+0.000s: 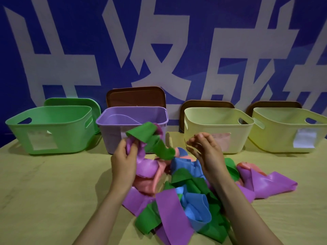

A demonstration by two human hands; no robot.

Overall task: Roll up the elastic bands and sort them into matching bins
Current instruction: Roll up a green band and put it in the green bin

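pale wood table [53, 183], blue lettered wall [194, 23]; four bins look empty; left hand [123, 161] pinches a purple band [146, 167], right hand [205, 152] loose-fingered, holding nothing.

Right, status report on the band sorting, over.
Left hand gripping a purple band, green band draped over it. Right hand open, empty. Bins look empty; pile tangled, nothing rolled.

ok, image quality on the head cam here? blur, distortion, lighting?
Head view: wide-angle bowing at the edges, so the green bin and far yellow bin lean outward; soft overall, bin labels unreadable; dim, even light, no glare; left hand and right hand slightly soft.
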